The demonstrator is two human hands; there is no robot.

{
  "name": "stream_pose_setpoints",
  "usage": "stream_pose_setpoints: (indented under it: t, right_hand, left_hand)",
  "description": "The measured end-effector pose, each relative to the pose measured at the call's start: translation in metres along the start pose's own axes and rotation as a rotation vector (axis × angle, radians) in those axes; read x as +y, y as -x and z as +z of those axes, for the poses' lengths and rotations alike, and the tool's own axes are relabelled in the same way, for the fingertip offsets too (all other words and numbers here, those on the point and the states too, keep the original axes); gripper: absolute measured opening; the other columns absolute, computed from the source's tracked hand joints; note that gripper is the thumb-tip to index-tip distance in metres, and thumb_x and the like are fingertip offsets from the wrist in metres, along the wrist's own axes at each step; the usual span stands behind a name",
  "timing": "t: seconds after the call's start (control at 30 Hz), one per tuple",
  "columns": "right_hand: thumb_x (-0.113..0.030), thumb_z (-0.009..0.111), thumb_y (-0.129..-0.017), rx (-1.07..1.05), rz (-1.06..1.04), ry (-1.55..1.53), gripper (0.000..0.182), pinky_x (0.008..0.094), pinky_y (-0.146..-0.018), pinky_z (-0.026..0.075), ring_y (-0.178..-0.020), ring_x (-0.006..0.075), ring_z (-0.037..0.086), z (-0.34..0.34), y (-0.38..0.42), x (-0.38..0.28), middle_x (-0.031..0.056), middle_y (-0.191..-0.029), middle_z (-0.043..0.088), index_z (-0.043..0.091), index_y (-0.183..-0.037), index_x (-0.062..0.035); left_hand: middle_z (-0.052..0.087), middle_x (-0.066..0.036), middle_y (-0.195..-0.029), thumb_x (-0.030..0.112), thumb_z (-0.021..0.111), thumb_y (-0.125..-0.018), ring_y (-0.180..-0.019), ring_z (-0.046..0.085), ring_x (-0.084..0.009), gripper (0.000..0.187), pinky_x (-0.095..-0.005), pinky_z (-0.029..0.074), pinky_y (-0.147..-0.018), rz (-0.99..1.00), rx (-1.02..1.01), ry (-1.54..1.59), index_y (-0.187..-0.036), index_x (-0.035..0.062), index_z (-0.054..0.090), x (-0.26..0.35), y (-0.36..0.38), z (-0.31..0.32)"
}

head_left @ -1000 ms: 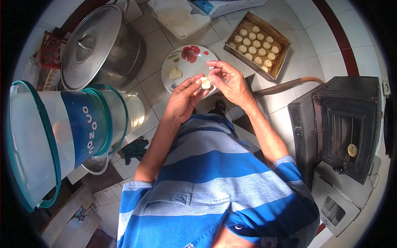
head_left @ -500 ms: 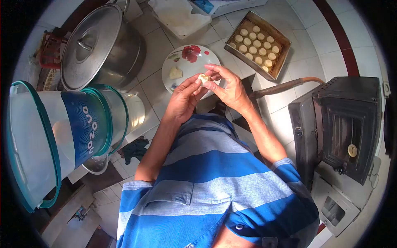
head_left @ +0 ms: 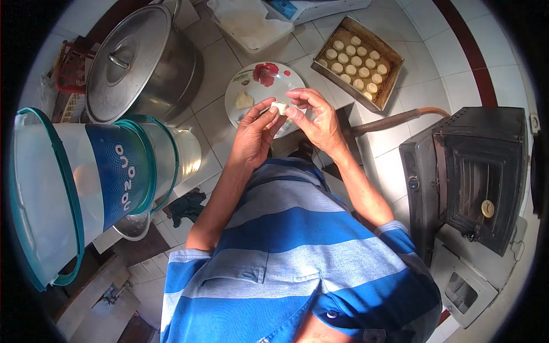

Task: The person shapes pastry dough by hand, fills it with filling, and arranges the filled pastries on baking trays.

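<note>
Between the fingertips of my left hand is a small pale piece of dough, pinched over the near edge of a white plate with red flowers. My right hand is just to the right of it, fingers and thumb apart, with no object in them. A larger lump of dough lies on the left part of the plate. To the upper right, a rectangular metal pan holds several round, flat dough pieces.
A large lidded metal pot and a clear bucket with teal rims stand left. At the right is a dark oven with its door open. A white container sits beyond the plate. A hose runs toward the oven.
My right fingers have spread and moved slightly off the small dough piece, which stays in my left fingertips.
</note>
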State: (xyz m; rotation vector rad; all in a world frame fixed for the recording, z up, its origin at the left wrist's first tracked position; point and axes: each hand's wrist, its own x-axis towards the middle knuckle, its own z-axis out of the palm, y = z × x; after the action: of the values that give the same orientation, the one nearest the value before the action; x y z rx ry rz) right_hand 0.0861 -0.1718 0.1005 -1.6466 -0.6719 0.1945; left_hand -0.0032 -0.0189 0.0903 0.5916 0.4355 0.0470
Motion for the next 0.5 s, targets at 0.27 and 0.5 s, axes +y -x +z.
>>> stream_pose_setpoints:
  t: [0.27, 0.5]
  right_hand:
    - [-0.02, 0.076, -0.09, 0.068, 0.057, -0.286, 0.023, 0.0295, -0.089, 0.05, -0.1, 0.0149, 0.064, 0.019, 0.003, 0.022, 0.0066, -0.107, 0.068, 0.071, -0.106, -0.0037]
    - [-0.023, 0.073, -0.093, 0.158, 0.328, -0.976, 0.023, 0.0263, -0.085, 0.047, -0.096, 0.0097, 0.06, 0.035, 0.013, 0.032, 0.0018, -0.104, 0.069, 0.071, -0.107, -0.0051]
  left_hand:
    - [0.062, -0.011, -0.123, 0.011, 0.062, -0.099, -0.114, 0.062, -0.0197, 0.033, -0.0331, 0.052, -0.106, -0.032, -0.08, 0.01, -0.128, -0.003, 0.055, -0.001, -0.004, 0.002]
    - [0.061, -0.011, -0.126, 0.013, 0.06, -0.1, -0.117, 0.061, -0.0184, 0.036, -0.0346, 0.052, -0.107, -0.181, -0.175, 0.186, -0.132, -0.0028, 0.054, 0.004, -0.001, 0.007]
